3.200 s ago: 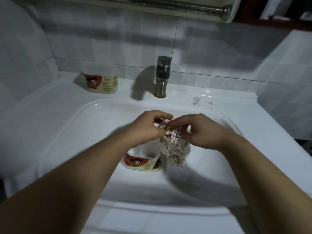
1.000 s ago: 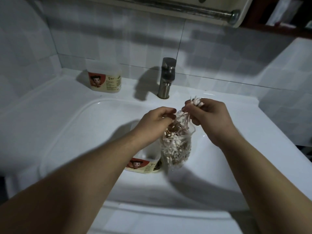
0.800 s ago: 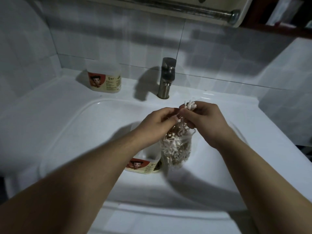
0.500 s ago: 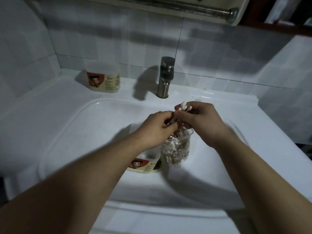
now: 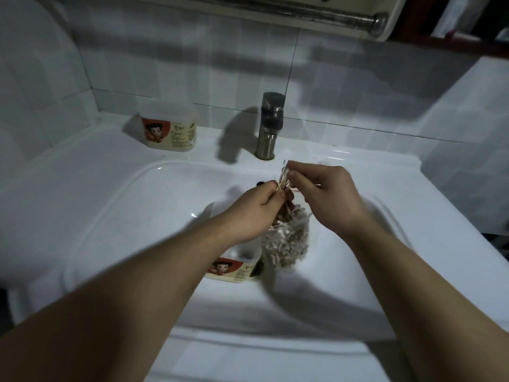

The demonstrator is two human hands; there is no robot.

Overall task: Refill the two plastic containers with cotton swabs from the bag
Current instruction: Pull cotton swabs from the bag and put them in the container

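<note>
A clear plastic bag (image 5: 286,244) full of cotton swabs hangs over the sink basin. My left hand (image 5: 256,208) pinches the bag's top edge on the left side. My right hand (image 5: 327,199) pinches a small bundle of swabs (image 5: 285,180) by their sticks, just above the bag's mouth. One plastic container (image 5: 237,267) with a cartoon label sits open in the basin, partly hidden under my left wrist and just left of the bag. A second container (image 5: 169,129) with the same label stands on the counter at the back left.
The white sink (image 5: 110,216) fills the middle of the view, with a metal faucet (image 5: 271,125) at its back edge. Tiled walls close in the back and both sides. A metal rail (image 5: 303,9) runs overhead.
My right hand drew a bundle of swabs out of the bag and holds it close above the mouth. My left hand kept its hold on the bag's edge.
</note>
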